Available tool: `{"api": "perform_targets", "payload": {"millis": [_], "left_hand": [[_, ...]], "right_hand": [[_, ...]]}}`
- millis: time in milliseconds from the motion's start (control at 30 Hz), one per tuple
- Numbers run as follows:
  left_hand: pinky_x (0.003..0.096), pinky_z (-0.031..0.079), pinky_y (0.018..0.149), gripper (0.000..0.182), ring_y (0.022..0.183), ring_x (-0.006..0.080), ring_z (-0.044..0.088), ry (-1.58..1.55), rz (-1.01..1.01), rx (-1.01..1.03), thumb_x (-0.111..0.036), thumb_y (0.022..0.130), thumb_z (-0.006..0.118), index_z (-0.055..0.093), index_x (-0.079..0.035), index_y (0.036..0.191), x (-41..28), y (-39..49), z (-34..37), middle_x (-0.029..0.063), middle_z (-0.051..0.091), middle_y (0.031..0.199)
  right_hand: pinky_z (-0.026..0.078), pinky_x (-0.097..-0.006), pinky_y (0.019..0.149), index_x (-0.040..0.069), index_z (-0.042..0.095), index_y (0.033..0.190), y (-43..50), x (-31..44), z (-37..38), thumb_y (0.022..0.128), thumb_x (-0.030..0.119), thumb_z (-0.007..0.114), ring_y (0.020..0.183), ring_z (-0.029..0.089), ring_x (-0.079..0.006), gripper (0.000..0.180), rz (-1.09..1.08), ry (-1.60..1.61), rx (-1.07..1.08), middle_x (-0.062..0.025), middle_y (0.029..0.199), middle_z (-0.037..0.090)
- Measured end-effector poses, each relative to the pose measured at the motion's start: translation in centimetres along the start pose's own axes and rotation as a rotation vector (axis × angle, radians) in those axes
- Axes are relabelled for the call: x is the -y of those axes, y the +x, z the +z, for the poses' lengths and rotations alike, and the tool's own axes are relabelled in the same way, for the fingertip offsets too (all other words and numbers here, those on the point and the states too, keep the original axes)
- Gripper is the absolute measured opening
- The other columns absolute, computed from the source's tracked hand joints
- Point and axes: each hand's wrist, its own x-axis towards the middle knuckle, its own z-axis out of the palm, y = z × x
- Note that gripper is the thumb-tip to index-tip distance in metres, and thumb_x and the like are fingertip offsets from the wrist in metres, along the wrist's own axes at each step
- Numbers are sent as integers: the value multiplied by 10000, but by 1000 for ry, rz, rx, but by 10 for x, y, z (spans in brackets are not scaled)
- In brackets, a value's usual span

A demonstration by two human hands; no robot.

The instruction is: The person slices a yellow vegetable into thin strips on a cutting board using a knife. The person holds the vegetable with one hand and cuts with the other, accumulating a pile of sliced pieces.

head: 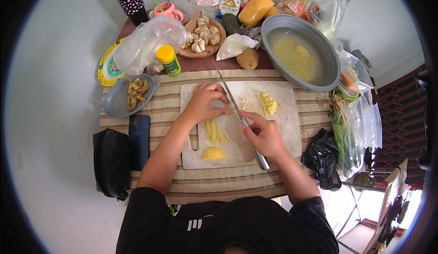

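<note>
On a white cutting board (236, 158), my right hand (263, 134) grips a kitchen knife (227, 87) near the heel of its blade, which points away from me. My left hand (209, 103) is left of the blade, thumb and fingertips at thin yellow strips that its fingers partly cover. Whether it pinches them firmly is hard to see. Below that hand lie cut potato strips (213, 132) and a peeled potato piece (214, 153). A pile of small diced potato (267, 103) and a few loose bits (244, 102) are right of the knife.
Behind the board stand a grey basin (333, 72) of water with yellow pieces, an unpeeled potato (247, 59), a wooden plate (219, 50) of garlic and a yellow-capped jar (168, 60). Leftward are a grey dish (113, 105), a phone (139, 141) and a black pouch (111, 163). A black plastic bag (321, 158) lies right.
</note>
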Motion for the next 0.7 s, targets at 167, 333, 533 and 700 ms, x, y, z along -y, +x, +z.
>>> {"api": "perform_targets", "payload": {"millis": [167,333,533,700], "left_hand": [[410,362,984,304,1106,238,552,-2,-2,-9,-305,640,885,732,-164,862,-2,0,1,-12,631,1037],[416,363,979,321,1098,239,552,35,-3,-2,-315,636,889,730,-163,869,-4,1,0,-11,622,1025],[416,365,967,322,1098,236,554,34,18,-9,-322,631,892,733,-163,861,-3,2,0,-9,623,1029],[413,366,963,311,1097,233,556,17,24,-25,-310,626,893,739,-166,855,-3,1,1,-10,623,1029]], "right_hand": [[418,-323,482,120,654,1268,1,1,-1,874,125,696,434,490,-170,396,6,5,0,-70,515,519],[420,-328,487,116,660,1263,-1,3,-1,878,133,692,440,488,-170,387,17,5,2,-74,521,516],[426,-331,491,123,656,1272,-1,6,-3,883,142,690,443,497,-176,392,36,-11,15,-79,529,524],[460,-335,513,121,656,1274,0,7,-1,886,149,689,457,546,-196,390,50,-31,11,-96,549,563]]}}
